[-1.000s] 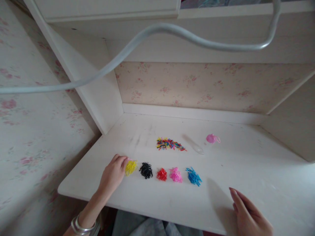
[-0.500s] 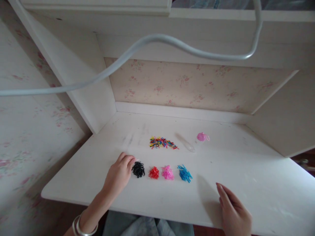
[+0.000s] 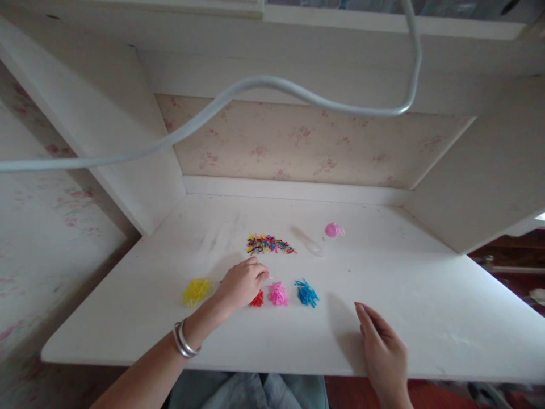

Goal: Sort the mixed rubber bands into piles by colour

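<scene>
The left hand [image 3: 242,282], fingers bunched, partly hides red bands [image 3: 256,300] toward the counter's [image 3: 426,295] front edge; dragging low could mix in pink bands [image 3: 278,294]. The right hand [image 3: 384,347] curls; I cannot tell if either grips anything.

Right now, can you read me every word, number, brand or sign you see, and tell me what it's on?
None: no readable words, numbers, brands or signs.
Yellow bands, red bands, pink bands, blue bands, mixed-colour bands: no writing visible.
Floral wallpaper: printed flowers, no letters visible.
Items on the upper shelf: too blurred to tell if there is writing.
</scene>
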